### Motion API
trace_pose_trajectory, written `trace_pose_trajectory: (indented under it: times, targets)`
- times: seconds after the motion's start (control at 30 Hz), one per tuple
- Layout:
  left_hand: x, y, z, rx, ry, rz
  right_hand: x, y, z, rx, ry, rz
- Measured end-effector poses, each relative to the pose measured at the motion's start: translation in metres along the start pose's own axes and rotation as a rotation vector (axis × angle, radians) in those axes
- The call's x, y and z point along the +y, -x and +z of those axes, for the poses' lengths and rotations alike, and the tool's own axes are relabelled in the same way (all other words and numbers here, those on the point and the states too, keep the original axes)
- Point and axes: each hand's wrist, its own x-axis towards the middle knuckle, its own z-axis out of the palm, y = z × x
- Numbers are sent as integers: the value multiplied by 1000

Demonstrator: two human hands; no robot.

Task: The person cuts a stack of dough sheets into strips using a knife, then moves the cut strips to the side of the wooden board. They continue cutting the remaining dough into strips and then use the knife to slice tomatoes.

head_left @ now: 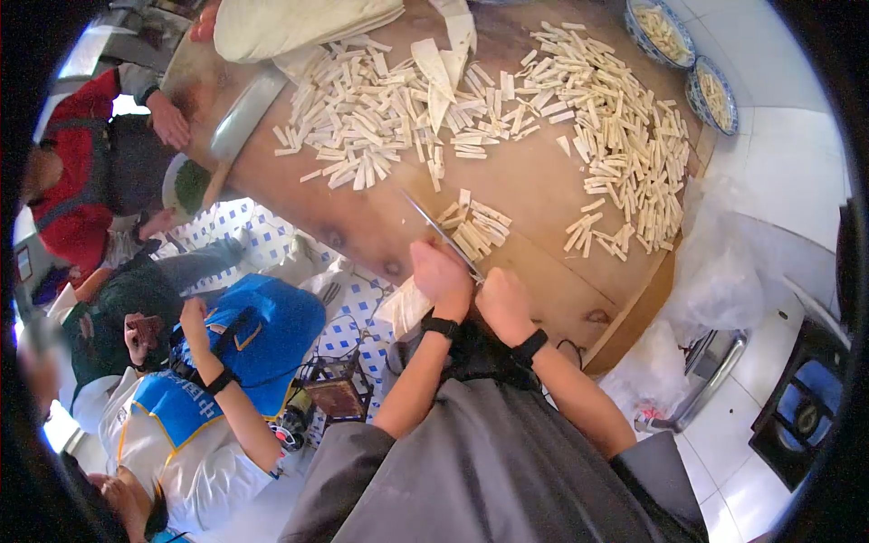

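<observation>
My right hand (503,306) is closed around the handle end of a knife (436,228), whose thin blade points away and to the left over the board. Just left of the blade, my left hand (442,279) presses down with its fingers curled on a pale strip of flatbread (405,309) that sticks out toward the board's near edge. Cut flatbread sticks (477,228) lie close along the knife's right side. Much of the strip under my left hand is hidden. Both wrists carry black bands.
Large piles of cut sticks (625,136) cover the wooden board (534,231). Whole flatbreads (299,25) and a cleaver (246,113) lie at the far left. Two patterned bowls (712,95) stand at the right. Several people are on the left, one near a bowl of greens (188,185).
</observation>
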Motion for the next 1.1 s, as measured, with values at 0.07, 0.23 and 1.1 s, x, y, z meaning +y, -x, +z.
trace_pose_trajectory:
  times: [0.07, 0.23, 1.1]
  targets:
    - [10, 0, -8, -23, 1, -50, 2, -1, -7, 25, -26, -15]
    - [2, 1, -3, 117, 16, 57, 37, 2, -7, 10, -182, 10]
    - [-14, 5, -3, 292, -86, 402, 43, 90, -44, 12, -311, 42]
